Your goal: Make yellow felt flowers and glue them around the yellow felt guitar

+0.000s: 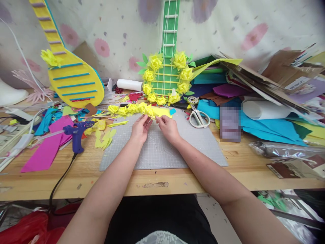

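My left hand (pixel 141 128) and my right hand (pixel 168 128) meet over the grey cutting mat (pixel 162 154). The fingertips of both are closed on a small, thin piece of yellow paper (pixel 152 118), mostly covered by the fingers. Just beyond them lies a row of yellow paper flowers (pixel 129 109), with a flat yellow sheet (pixel 162 112) beside it. Scissors with white handles (pixel 199 118) rest at the mat's back right. Left of the mat are cut yellow paper petals (pixel 104 139).
A blue glue gun (pixel 77 134) stands at left, its cord hanging over the table edge. Behind are a green guitar shape (pixel 166 78) ringed with flowers and a yellow lute-like cutout (pixel 74 78). Stacked cardboard (pixel 266 78), blue sheets (pixel 271 128) and a blurred-out rectangle (pixel 230 122) lie right.
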`<state>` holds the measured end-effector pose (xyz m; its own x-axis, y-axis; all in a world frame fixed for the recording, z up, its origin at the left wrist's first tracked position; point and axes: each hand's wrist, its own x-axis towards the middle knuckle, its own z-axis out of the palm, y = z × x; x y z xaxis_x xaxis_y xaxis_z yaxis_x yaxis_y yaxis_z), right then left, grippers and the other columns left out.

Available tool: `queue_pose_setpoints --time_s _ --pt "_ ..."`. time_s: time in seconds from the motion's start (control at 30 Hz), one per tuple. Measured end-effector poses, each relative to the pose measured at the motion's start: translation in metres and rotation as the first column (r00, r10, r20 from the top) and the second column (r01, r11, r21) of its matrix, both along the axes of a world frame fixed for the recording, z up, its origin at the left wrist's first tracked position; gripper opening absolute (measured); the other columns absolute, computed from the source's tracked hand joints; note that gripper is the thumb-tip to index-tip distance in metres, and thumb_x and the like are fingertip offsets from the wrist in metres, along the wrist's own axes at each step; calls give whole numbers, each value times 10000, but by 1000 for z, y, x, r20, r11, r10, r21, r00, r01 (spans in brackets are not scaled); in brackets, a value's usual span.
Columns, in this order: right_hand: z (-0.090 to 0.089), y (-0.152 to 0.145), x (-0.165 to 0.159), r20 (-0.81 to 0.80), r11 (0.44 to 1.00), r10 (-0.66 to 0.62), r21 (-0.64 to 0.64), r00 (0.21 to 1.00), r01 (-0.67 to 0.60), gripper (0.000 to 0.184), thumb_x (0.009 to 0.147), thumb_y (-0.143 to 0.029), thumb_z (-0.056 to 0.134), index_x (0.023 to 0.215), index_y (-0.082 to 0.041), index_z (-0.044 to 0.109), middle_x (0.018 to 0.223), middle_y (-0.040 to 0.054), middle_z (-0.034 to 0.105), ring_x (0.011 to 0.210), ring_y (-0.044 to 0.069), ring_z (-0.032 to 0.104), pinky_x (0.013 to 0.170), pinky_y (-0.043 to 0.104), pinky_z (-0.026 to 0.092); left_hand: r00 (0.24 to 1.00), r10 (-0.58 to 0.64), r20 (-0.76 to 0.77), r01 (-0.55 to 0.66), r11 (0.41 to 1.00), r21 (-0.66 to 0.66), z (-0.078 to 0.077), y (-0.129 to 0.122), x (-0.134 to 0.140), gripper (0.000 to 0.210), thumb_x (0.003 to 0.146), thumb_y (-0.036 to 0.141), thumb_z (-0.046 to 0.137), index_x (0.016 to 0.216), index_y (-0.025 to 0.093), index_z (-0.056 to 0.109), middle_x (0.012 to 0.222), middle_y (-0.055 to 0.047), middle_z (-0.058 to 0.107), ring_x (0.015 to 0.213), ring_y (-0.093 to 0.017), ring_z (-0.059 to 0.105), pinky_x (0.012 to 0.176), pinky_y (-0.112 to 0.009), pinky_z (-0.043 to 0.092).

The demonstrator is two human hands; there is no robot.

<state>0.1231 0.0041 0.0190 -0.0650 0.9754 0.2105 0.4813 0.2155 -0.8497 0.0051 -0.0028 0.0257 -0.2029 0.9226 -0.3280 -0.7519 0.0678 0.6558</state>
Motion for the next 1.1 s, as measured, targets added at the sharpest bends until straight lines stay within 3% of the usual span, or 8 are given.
queue_pose_setpoints --time_s 0.17,0.33,0.47,0.7,0.9,1.1 --pt "1 -3 -1 -45 996 83 -25 996 -84 493 820 -602 356 640 -184 544 490 -16 505 498 110 465 555 247 347 999 47 -15 -47 999 -3 -3 1 1 93 745 57 582 719 135 625 699 3 646 632 -61 603 743 -205 495" --pt "-2 -5 -3 -102 990 143 29 985 -140 317 798 -506 480 786 -193 532 614 -13 582 540 108 496 554 240 369 995 86 44 -85 996 -30 1 1 1 120 742 27 571 747 137 620 693 4 647 642 -57 616 708 -165 502" --pt "-3 -6 -4 -149 989 146 33 978 -143 244 818 -421 468 735 -194 501 602 -12 574 537 105 487 554 239 371 991 86 102 -80 995 -61 4 0 2 133 773 23 537 735 130 606 671 1 641 620 -54 613 695 -156 511" --pt "1 -6 -1 -67 994 97 48 993 -94 275 818 -419 458 676 -189 509 560 -19 519 527 103 435 532 237 331 988 24 152 -17 999 -45 3 -1 4 117 795 55 525 730 122 596 673 -12 638 626 -62 610 731 -184 520" --pt "3 -7 1 -7 996 71 61 997 -71 343 826 -472 424 672 -182 523 554 -18 496 523 100 417 530 238 316 992 -11 128 14 1000 -25 6 -2 4 160 768 33 532 859 132 617 707 -16 643 683 -77 621 783 -206 507" --pt "1 -7 0 16 994 86 65 996 -87 363 837 -468 414 656 -177 533 552 -11 512 538 104 442 537 230 309 996 -1 93 2 1000 -13 6 -2 4 121 765 32 531 760 126 608 690 -7 634 655 -64 607 801 -205 497"
